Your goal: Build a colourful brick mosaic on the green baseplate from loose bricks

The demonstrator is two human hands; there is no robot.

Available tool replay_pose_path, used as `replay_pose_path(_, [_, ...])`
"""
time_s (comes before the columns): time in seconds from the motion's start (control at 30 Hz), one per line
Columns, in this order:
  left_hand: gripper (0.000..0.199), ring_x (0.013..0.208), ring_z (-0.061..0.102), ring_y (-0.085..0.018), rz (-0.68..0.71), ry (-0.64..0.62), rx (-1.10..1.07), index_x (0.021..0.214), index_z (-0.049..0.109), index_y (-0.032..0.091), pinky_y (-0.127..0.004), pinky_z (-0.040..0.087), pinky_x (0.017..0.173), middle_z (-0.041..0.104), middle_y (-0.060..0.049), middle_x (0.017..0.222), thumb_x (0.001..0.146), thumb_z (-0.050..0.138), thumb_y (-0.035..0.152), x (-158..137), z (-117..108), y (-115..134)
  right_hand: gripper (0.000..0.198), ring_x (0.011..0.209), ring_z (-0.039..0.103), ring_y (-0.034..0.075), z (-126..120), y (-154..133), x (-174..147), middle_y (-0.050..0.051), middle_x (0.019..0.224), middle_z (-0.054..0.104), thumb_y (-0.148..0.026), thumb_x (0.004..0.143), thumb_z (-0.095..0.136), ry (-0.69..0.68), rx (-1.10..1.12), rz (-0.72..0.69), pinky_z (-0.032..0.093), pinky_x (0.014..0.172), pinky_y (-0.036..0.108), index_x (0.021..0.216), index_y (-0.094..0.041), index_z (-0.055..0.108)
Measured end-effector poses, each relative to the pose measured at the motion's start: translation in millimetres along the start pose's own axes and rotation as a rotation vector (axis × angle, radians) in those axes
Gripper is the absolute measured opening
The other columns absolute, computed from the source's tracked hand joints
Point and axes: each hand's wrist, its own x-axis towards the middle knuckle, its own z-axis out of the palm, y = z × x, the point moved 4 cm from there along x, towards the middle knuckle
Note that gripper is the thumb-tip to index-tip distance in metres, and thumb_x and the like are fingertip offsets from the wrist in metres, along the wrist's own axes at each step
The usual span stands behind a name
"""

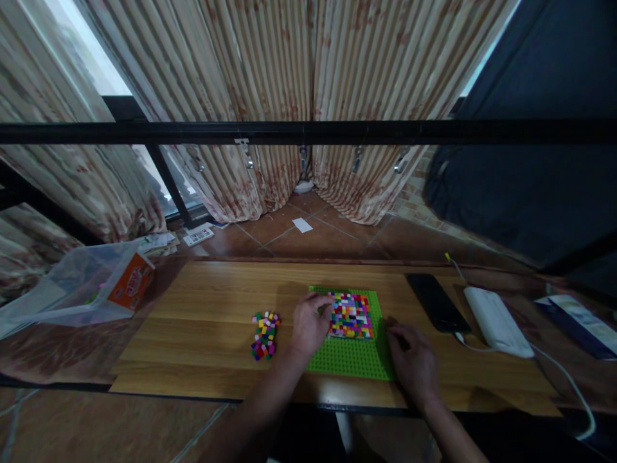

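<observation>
A green studded baseplate [349, 360] lies on the wooden table, with a dense square of small multicoloured bricks [351, 315] covering much of its upper part. My left hand [311, 321] reaches over the plate's left side, its thumb and forefinger pinched together at the left edge of the brick square. Whatever is between those fingertips is too small to make out. Beside the plate's right edge rests my right hand [414, 360], fingers curled, fingertips close to or touching that edge. Left of my left hand is a loose pile of small coloured bricks [265, 335].
On the table's right lie a black phone [438, 302] and a white power bank [499, 321], joined by a white cable. A clear plastic bin [91, 283] with an orange label stands at left. A black metal bar [308, 132] crosses beyond the table, before curtains [270, 77].
</observation>
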Motion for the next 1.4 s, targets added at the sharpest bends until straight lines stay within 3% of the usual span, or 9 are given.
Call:
replay_pose_path(0.17, [0.015, 0.091, 0.061, -0.017, 0.051, 0.066, 0.023, 0.085, 0.073, 0.021, -0.032, 0.046, 0.089, 0.068, -0.004, 0.090, 0.081, 0.062, 0.013, 1.4, 3.8, -1.4, 0.024, 0.092, 0.060, 0.025, 0.8, 0.0, -0.5, 0.011, 0.096, 0.067, -0.038, 0.085, 0.050, -0.007, -0.008, -0.008, 0.047, 0.084, 0.041, 0.083, -0.020, 0.066])
replay_pose_path(0.43, [0.018, 0.081, 0.063, -0.014, -0.023, 0.159, -0.213, 0.075, 0.070, 0.018, -0.027, 0.049, 0.078, 0.067, -0.002, 0.082, 0.072, 0.060, 0.004, 3.1, 11.2, -8.0, 0.025, 0.089, 0.060, 0.024, 1.8, 1.2, -0.4, 0.010, 0.093, 0.067, -0.038, 0.086, 0.048, -0.010, -0.048, -0.031, 0.047, 0.081, 0.039, 0.081, -0.020, 0.065])
replay_pose_path(0.73, [0.026, 0.075, 0.059, -0.012, -0.174, 0.105, -0.352, 0.086, 0.068, 0.017, -0.022, 0.047, 0.073, 0.063, 0.001, 0.078, 0.066, 0.060, 0.002, 4.5, 12.6, -15.3, 0.026, 0.088, 0.061, 0.024, 2.8, 2.1, -0.4, 0.010, 0.092, 0.067, -0.039, 0.086, 0.048, 0.009, -0.045, -0.030, 0.047, 0.080, 0.038, 0.082, -0.020, 0.065])
replay_pose_path(0.9, [0.020, 0.077, 0.061, -0.013, -0.200, 0.076, -0.408, 0.092, 0.067, 0.017, -0.023, 0.047, 0.072, 0.064, -0.001, 0.082, 0.074, 0.062, 0.014, 4.5, 13.8, -19.2, 0.025, 0.087, 0.060, 0.023, 2.6, 0.4, -0.2, 0.010, 0.091, 0.067, -0.036, 0.087, 0.048, -0.002, -0.033, -0.034, 0.048, 0.080, 0.038, 0.082, -0.020, 0.065])
replay_pose_path(1.0, [0.019, 0.078, 0.062, -0.014, -0.229, 0.091, -0.392, 0.096, 0.065, 0.016, -0.025, 0.049, 0.072, 0.067, -0.004, 0.085, 0.079, 0.060, 0.021, 9.5, 16.1, -21.0, 0.023, 0.087, 0.060, 0.023, 1.8, -1.2, -0.3, 0.010, 0.092, 0.066, -0.035, 0.087, 0.048, -0.004, -0.030, -0.046, 0.047, 0.080, 0.038, 0.082, -0.020, 0.064])
replay_pose_path(1.23, [0.025, 0.077, 0.062, -0.016, -0.244, 0.073, -0.229, 0.102, 0.064, 0.014, -0.030, 0.050, 0.074, 0.068, -0.008, 0.092, 0.078, 0.063, 0.021, 16.3, 21.5, -23.1, 0.022, 0.088, 0.060, 0.023, 2.2, -1.4, -0.4, 0.010, 0.092, 0.066, -0.034, 0.087, 0.048, -0.014, -0.040, -0.042, 0.047, 0.080, 0.038, 0.083, -0.019, 0.065])
replay_pose_path(1.4, [0.024, 0.081, 0.063, -0.015, -0.235, 0.101, -0.241, 0.101, 0.064, 0.015, -0.028, 0.050, 0.076, 0.066, -0.007, 0.091, 0.077, 0.063, 0.020, 13.7, 21.9, -20.7, 0.024, 0.088, 0.060, 0.024, 3.1, -1.1, -0.7, 0.010, 0.093, 0.067, -0.035, 0.088, 0.047, -0.017, -0.067, -0.049, 0.047, 0.080, 0.038, 0.083, -0.019, 0.065])
